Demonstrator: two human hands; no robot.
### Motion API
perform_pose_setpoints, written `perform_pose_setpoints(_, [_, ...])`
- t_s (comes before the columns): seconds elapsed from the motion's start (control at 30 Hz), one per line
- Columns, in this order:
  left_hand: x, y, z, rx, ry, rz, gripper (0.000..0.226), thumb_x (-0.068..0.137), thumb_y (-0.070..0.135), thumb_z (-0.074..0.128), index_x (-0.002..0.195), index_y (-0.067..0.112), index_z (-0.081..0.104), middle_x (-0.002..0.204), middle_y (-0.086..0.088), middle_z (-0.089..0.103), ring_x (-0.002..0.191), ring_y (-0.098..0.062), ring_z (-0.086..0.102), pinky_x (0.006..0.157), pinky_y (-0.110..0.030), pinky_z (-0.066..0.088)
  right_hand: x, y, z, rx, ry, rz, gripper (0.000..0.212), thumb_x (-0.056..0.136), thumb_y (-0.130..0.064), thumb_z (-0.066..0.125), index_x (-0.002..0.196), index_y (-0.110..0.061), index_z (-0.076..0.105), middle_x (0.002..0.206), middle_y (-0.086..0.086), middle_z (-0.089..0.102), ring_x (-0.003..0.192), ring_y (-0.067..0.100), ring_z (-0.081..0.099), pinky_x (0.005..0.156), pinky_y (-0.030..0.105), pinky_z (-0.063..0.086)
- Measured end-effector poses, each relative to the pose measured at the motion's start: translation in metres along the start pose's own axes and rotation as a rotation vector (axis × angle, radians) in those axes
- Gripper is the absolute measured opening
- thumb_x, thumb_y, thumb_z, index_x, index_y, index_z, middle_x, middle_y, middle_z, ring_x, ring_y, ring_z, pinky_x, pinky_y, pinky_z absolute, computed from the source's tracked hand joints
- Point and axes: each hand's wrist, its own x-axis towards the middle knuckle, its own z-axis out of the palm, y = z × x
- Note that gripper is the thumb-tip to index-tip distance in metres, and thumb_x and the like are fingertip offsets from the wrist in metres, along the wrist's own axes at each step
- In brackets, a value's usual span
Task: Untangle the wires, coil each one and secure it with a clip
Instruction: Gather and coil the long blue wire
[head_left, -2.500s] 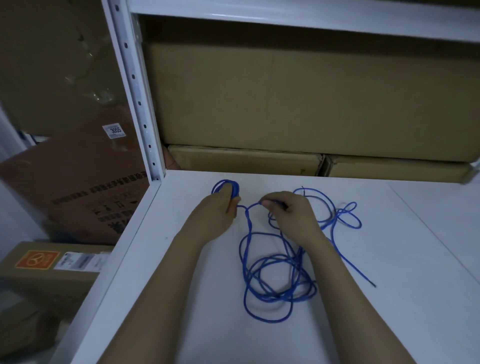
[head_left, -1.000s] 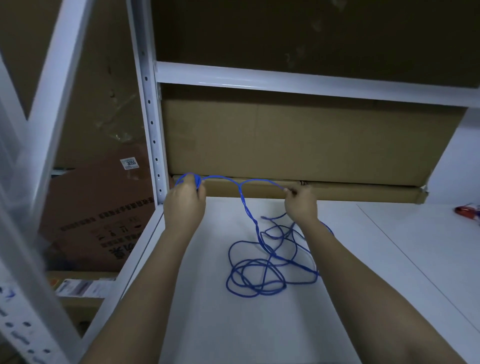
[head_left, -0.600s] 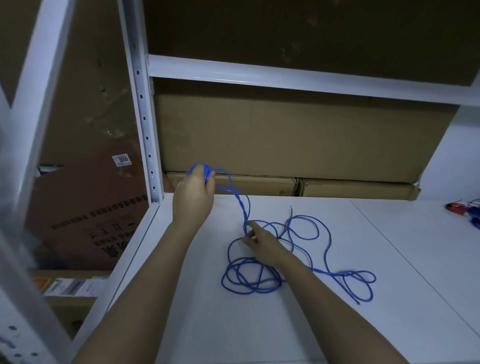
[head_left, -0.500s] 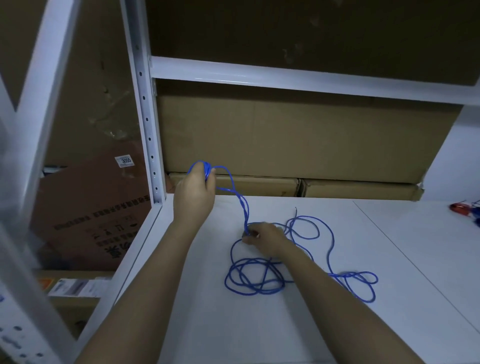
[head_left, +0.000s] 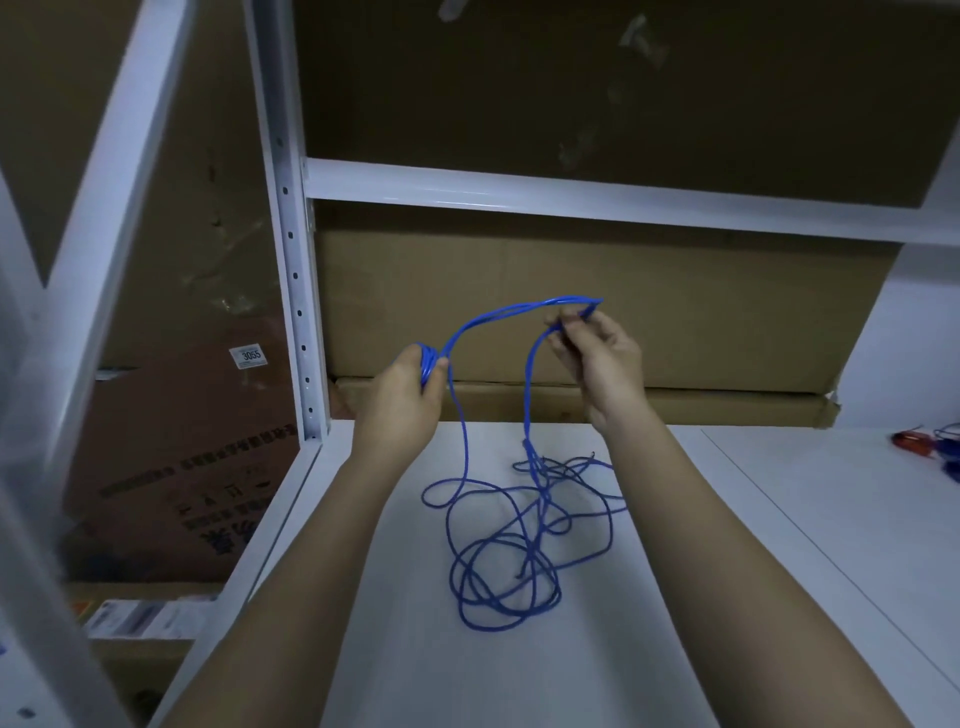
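Observation:
A long blue wire (head_left: 498, 561) lies in tangled loops on the white shelf (head_left: 727, 597). My left hand (head_left: 410, 395) is raised above the shelf and grips a small coil of the same wire. Strands arc from that coil up to my right hand (head_left: 597, 358), which pinches them between thumb and fingertips at about the same height. Two strands hang down from my hands to the loose tangle below.
Cardboard boxes (head_left: 597, 306) fill the back of the shelf under a white crossbeam (head_left: 571, 195). A perforated white upright (head_left: 291, 249) stands at the left. A red object and more blue wire (head_left: 930, 447) lie at the far right edge.
My right hand has lifted from the shelf, pulling strands up level with my left hand. The tangle on the shelf has been drawn together and shifted.

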Motion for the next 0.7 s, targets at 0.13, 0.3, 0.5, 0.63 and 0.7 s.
perform_pose_setpoints(0.13, [0.004,0.007,0.002,-0.077,-0.017,-0.023,0.033,0.101,0.029,0.044,0.086,0.001,0.052,0.063,-0.002,0.043,0.056,-0.017,0.038,0.056,-0.032,0.032,0.006,-0.01,0.005,-0.121,0.011,0.027,0.009,0.093,-0.003,0.057,0.087,-0.009,0.062,0.085,0.013,0.065,0.073,0.018,0.066,0.063,0.016,0.055])
perform_pose_setpoints(0.3, [0.018,0.017,-0.003,-0.178,0.052,-0.031,0.031,0.1,0.029,0.045,0.078,0.008,0.048,0.063,-0.002,0.045,0.057,-0.018,0.042,0.057,-0.034,0.037,0.014,-0.052,0.033,-0.001,-0.068,-0.204,0.011,0.095,0.003,0.051,0.094,-0.003,0.06,0.085,0.009,0.066,0.074,0.012,0.07,0.076,0.021,0.056])
perform_pose_setpoints(0.5, [0.034,0.041,-0.016,-0.232,0.218,0.082,0.031,0.1,0.024,0.047,0.072,0.012,0.041,0.058,0.002,0.039,0.051,-0.014,0.035,0.05,-0.027,0.028,0.022,-0.086,0.056,0.181,-0.095,-0.36,0.01,0.096,0.003,0.049,0.091,-0.002,0.057,0.084,0.008,0.068,0.081,0.018,0.07,0.078,0.025,0.057])
perform_pose_setpoints(0.63, [0.036,0.042,-0.021,-0.232,0.197,0.06,0.028,0.1,0.021,0.046,0.075,0.007,0.048,0.061,0.0,0.042,0.054,-0.015,0.039,0.053,-0.027,0.033,0.026,-0.057,0.04,-0.411,-0.152,-0.211,0.012,0.096,-0.003,0.051,0.085,-0.005,0.055,0.073,0.011,0.06,0.049,0.003,0.058,0.052,0.019,0.048])
perform_pose_setpoints(0.7, [0.033,0.038,-0.023,-0.228,0.192,0.041,0.028,0.1,0.021,0.046,0.077,0.006,0.048,0.061,0.0,0.042,0.054,-0.014,0.038,0.05,-0.021,0.033,0.025,-0.038,0.026,-0.664,-0.223,-0.097,0.012,0.095,-0.007,0.055,0.084,-0.004,0.057,0.068,0.01,0.058,0.041,0.002,0.053,0.051,0.021,0.047])
